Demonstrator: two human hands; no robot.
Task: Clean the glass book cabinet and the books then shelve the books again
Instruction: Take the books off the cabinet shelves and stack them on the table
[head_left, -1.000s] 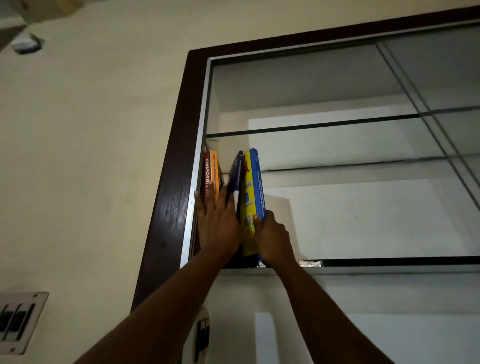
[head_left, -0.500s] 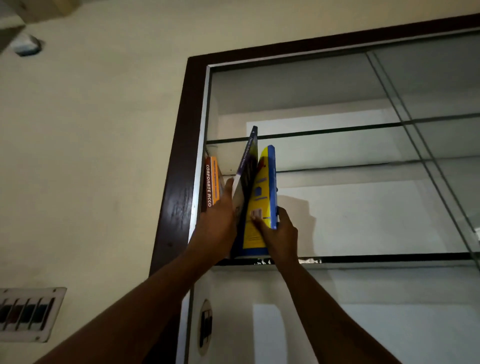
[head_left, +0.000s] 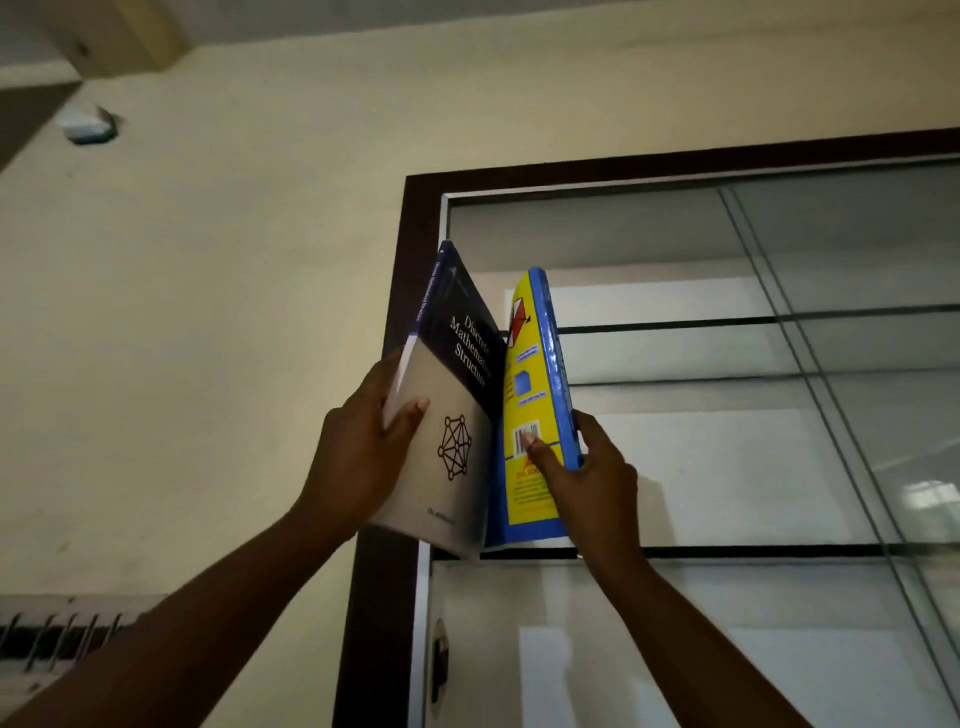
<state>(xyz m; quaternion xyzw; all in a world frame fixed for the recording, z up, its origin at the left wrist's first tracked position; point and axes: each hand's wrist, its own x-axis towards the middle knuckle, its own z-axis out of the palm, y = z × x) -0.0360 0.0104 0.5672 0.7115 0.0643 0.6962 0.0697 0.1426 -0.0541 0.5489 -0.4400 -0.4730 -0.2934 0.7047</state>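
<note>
The left hand (head_left: 358, 457) has a grip on the maths book (head_left: 457, 415), tilted before the cabinet (head_left: 400, 260). The right hand (head_left: 597, 478) has a grip on the yellow book (head_left: 535, 384), upright at the shelf (head_left: 727, 551) edge. This looks like taking books out to clean. Next, lift both clear, holding tight.

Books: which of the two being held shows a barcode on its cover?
The yellow and blue book in the right hand; the Discrete Mathematics book in the left hand shows a network diagram instead.
</note>
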